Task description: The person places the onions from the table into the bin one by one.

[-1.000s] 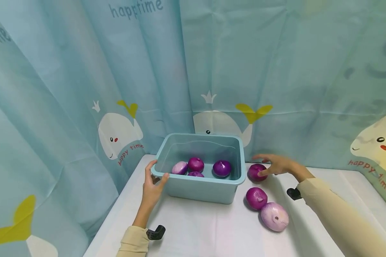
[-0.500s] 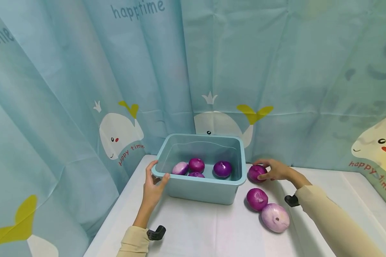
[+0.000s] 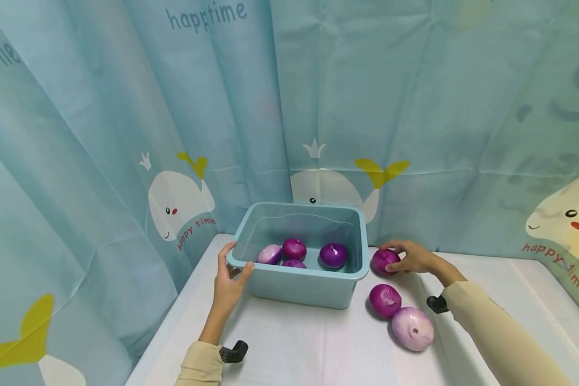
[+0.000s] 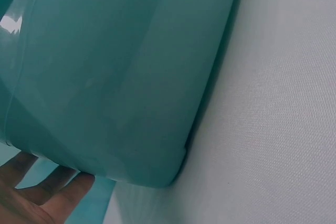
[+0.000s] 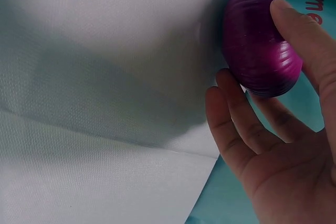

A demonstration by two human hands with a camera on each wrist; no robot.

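Note:
A light blue plastic bin (image 3: 309,287) stands on the white table and holds several purple onions (image 3: 333,254). My left hand (image 3: 231,269) grips its front-left corner, thumb over the rim. In the left wrist view the bin wall (image 4: 115,72) fills the frame, with my fingers (image 4: 47,195) under its rim. My right hand (image 3: 406,258) curls round a dark purple onion (image 3: 382,261) that sits on the table just right of the bin. The right wrist view shows that onion (image 5: 260,43) between my thumb and fingers (image 5: 236,114).
Another dark purple onion (image 3: 385,300) and a pale pink one (image 3: 412,328) lie on the white tablecloth (image 3: 318,348) in front of my right hand. A blue whale-print curtain (image 3: 318,107) hangs close behind and to the left of the table.
My right hand has dropped from spread fingers over the onion beside the bin to fingers and thumb curled round it. The left hand and bin have not moved.

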